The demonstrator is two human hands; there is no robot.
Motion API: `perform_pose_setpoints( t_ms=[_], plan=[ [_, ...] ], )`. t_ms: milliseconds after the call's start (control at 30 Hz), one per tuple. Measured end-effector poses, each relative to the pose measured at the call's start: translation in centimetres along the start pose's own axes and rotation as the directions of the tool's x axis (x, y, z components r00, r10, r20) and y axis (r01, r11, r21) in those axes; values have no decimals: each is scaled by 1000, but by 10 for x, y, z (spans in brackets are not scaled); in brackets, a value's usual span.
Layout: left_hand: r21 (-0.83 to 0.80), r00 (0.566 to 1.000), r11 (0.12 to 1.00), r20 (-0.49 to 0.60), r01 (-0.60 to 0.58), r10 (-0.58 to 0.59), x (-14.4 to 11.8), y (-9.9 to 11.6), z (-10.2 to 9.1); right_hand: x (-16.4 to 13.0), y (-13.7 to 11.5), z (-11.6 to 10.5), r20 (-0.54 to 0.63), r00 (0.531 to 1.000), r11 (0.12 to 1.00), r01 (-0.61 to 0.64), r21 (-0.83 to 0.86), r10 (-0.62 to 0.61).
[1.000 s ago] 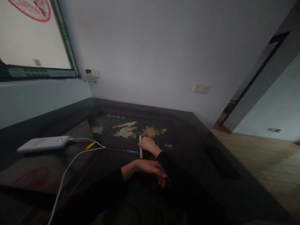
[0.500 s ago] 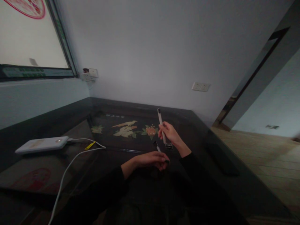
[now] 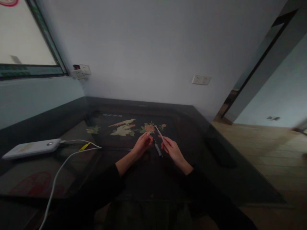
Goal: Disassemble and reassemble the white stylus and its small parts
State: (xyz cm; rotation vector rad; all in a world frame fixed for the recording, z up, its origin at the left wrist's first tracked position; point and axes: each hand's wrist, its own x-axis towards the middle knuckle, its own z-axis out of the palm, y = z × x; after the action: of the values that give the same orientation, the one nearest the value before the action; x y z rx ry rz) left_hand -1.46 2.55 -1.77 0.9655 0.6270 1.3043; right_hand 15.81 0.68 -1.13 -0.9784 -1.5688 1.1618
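Observation:
My right hand (image 3: 172, 150) holds a thin white pen-like stick (image 3: 158, 132), its far end tilted up and to the left. My left hand (image 3: 142, 143) is raised beside it, fingertips pinched on a small dark piece (image 3: 151, 133) at the stick's tip. A dark slim pen (image 3: 157, 148) lies on the dark table (image 3: 72, 166) between the two hands. Both sleeves are black.
A white power bank (image 3: 30, 148) lies at the left with white cables (image 3: 59, 169) running toward me. The tabletop has a bird-and-flower inlay (image 3: 124, 127). Wall sockets (image 3: 200, 79) sit behind; a doorway and wooden floor (image 3: 263, 153) open to the right.
My right hand lifted the white stick off the table, then lowered it toward the middle. My left hand rose from the table and met the stick's tip. The view tilted down.

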Motion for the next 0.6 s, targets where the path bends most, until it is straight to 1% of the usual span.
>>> perform_pose_setpoints(
  t_ms=[100,200,300,400,600],
  plan=[
    [-9,1000,1000,18,-7,7,-1,-1,0,-2,-2,5,5,1000,1000,12,-22,-11],
    [-20,1000,1000,25,-13,14,-2,-4,-1,-4,0,7,20,1000,1000,-4,-14,4],
    [-10,999,998,-4,-54,54,-2,-5,-1,-5,5,8,40,999,999,-36,11,36],
    [3,995,996,-37,-94,95,-2,-3,1,-4,7,5,56,998,999,-43,20,42],
    [13,991,994,-70,-110,110,-2,-1,3,-3,6,3,51,998,1000,-31,7,30]
  ],
)
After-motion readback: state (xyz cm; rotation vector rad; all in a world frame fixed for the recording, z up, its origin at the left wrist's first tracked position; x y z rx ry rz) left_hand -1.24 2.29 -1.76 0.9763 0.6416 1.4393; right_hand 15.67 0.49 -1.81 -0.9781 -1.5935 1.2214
